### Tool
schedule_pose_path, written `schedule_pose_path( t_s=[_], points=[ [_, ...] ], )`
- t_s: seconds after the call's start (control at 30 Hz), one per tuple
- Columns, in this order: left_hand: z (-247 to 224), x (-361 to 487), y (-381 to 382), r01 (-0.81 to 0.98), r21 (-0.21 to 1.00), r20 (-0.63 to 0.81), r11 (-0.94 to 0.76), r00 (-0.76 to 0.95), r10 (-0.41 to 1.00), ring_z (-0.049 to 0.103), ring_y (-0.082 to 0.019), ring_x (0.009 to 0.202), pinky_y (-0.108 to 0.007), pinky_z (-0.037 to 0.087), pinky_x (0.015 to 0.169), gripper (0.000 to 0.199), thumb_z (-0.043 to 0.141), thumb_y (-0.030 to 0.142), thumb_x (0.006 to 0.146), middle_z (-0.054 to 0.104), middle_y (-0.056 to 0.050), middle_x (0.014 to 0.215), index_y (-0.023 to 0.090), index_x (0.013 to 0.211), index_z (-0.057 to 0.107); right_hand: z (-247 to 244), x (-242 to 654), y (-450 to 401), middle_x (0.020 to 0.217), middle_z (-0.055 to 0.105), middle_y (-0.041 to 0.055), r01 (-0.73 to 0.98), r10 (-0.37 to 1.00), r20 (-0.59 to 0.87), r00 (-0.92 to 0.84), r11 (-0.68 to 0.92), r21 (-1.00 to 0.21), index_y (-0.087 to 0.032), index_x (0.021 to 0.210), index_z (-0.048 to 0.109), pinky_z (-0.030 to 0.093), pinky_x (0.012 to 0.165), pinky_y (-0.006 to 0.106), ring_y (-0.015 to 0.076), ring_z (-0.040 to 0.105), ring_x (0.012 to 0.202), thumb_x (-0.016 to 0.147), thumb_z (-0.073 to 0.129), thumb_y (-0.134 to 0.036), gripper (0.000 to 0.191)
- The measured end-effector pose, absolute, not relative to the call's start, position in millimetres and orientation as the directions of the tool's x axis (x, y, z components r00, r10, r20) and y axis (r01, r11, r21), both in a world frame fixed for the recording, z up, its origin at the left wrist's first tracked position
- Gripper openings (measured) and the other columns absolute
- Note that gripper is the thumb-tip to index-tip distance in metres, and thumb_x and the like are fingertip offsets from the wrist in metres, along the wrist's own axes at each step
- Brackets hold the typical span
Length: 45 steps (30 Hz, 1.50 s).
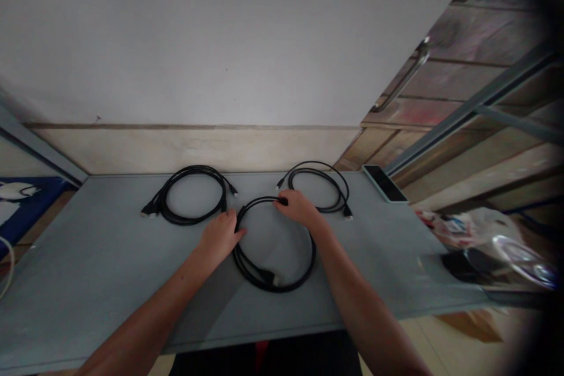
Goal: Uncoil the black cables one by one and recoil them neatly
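Observation:
A black cable lies coiled in a loop point(277, 289) on the grey table in front of me. Its dark plug point(268, 276) with a pale tip rests inside the loop, near the bottom. My left hand point(221, 232) is closed on the coil's left side, the cable passing between thumb and fingers. At the top of the coil, my right hand point(297, 207) pinches the cable near a thick black end. Behind my left hand sits a second coiled black cable point(164, 205) with plugs at its ends. A third, thinner coil point(330, 209) lies just behind my right hand.
The grey table point(110, 282) meets a pale wall at the back. A dark-screened phone point(385, 183) lies at its back right corner. Beyond the right edge are a blurred black object point(469, 264) and plastic bags point(480, 226). A blue surface point(48, 188) stands at the left.

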<state>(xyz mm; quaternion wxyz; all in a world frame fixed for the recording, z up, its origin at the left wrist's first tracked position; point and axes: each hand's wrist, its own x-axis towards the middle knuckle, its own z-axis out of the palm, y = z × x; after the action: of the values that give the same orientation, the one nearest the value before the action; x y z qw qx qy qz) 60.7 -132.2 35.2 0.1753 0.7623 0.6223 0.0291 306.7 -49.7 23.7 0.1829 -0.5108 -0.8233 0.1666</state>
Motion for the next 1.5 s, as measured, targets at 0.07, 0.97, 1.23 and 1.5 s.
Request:
schedule_pose_path(
  t_s=[0.07,0.97,1.23,1.5],
  points=[
    [31.5,62.8,-132.1,0.933,0.307,-0.152,-0.19,0.245,0.957,0.064,-0.03,0.105,-0.036,0.047,0.089,0.023,0.05,0.028,0.093,0.067,-0.018,0.108,0.012,0.106,0.058,23.3,300.8,-53.5,0.088,0.068,0.0079,0.716,0.871,0.177,-0.458,0.479,-0.508,-0.015,0.095,0.071,0.046,0.076,0.029,0.019,0.061,0.081,0.081,0.066,-0.026,0.018],
    [33.1,28.1,-103.6,0.23,0.945,-0.289,0.232,0.262,0.921,0.041,-0.008,0.041,-0.021,0.035,0.044,0.041,0.062,0.049,0.084,0.045,0.008,0.054,0.015,0.107,0.055,20.7,267.9,-66.1,0.095,0.071,0.0095,0.601,0.822,0.365,-0.438,0.569,-0.562,-0.019,0.103,0.07,0.05,0.084,0.035,0.0216,0.065,0.089,0.094,0.053,-0.023,0.02],
    [35.1,34.0,-105.3,0.127,0.937,-0.349,0.326,0.285,0.893,0.023,-0.005,0.038,-0.016,0.016,0.038,0.035,0.052,0.054,0.089,0.027,0.012,0.053,0.022,0.099,0.046,36.7,270.8,-70.1,0.083,0.069,0.0055,0.423,0.878,0.098,-0.468,0.321,-0.847,-0.018,0.092,0.069,0.049,0.07,0.028,0.0164,0.061,0.072,0.092,0.051,-0.05,0.037],
    [42.3,21.3,-103.8,0.156,0.927,-0.376,0.342,0.391,0.84,0.027,-0.004,0.044,-0.017,0.019,0.041,0.039,0.058,0.053,0.086,0.029,0.01,0.06,0.019,0.104,0.05,29.0,280.1,-62.0,0.054,0.043,-0.005,0.195,0.888,-0.155,-0.433,-0.076,-0.978,-0.015,0.088,0.068,0.028,0.04,0.021,0.0079,0.034,0.043,0.084,0.056,-0.058,0.045]
  ],
)
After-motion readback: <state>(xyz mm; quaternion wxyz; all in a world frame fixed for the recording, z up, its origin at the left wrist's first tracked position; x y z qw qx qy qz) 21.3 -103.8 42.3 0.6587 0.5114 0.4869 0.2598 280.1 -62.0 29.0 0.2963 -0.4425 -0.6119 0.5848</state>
